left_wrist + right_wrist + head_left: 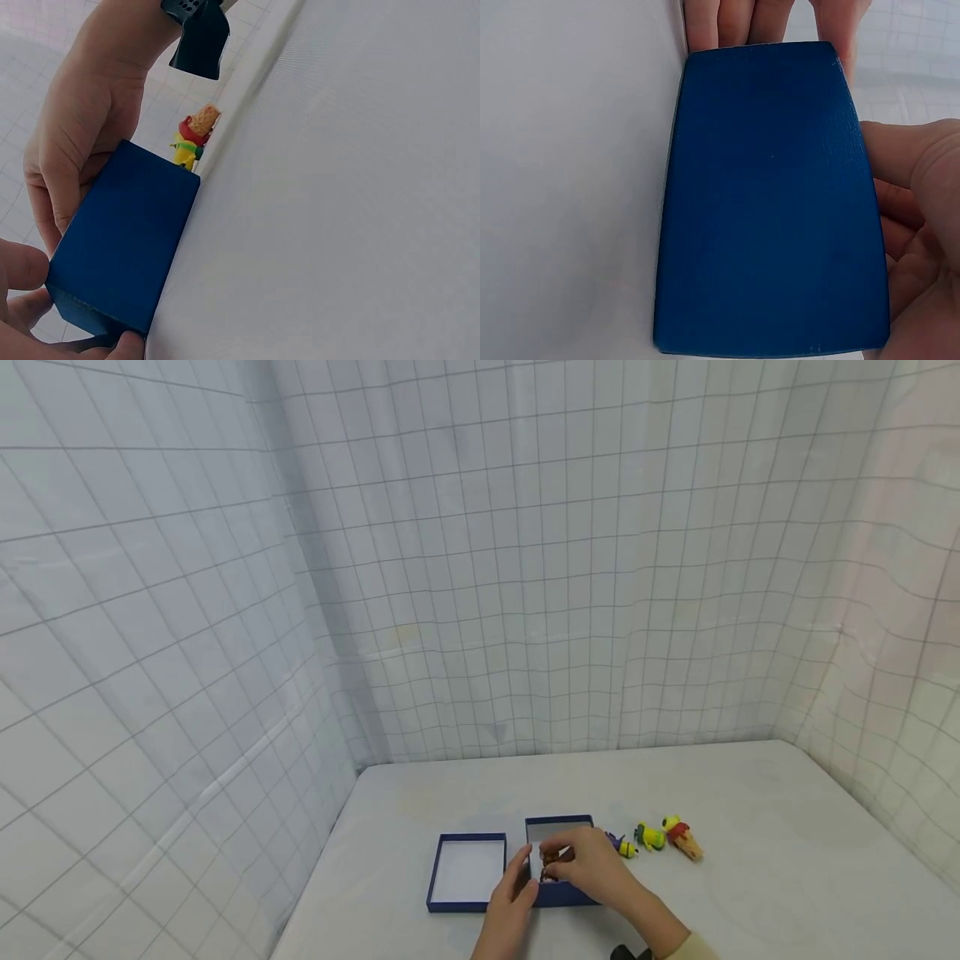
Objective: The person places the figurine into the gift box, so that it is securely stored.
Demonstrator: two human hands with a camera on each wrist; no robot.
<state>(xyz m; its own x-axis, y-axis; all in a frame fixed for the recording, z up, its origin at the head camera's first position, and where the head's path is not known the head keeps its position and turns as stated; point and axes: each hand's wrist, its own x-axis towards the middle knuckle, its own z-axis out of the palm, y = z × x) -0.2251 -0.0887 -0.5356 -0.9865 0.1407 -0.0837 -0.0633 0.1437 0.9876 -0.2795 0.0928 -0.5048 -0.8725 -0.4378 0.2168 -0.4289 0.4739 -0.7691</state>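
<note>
A blue box (566, 896) with a pale inside stands on the white table; its outer wall fills much of both wrist views. My right hand (597, 866) reaches over its rim and pinches a small brown figure (551, 857) inside, between thumb and fingers. My left hand (512, 902) touches the box's left side, thumb at the near corner and fingers along the wall. In the left wrist view, the blue box (124, 240) hides the fingertips of my right hand (86, 120).
Left of the box lies a shallow blue-rimmed tray (457, 907). To the right lie a purple and yellow figure (624, 846), a green and yellow figure (649, 837) and a figure with a waffle cone (683, 838). Gridded white curtains (525, 568) surround the table (750, 827).
</note>
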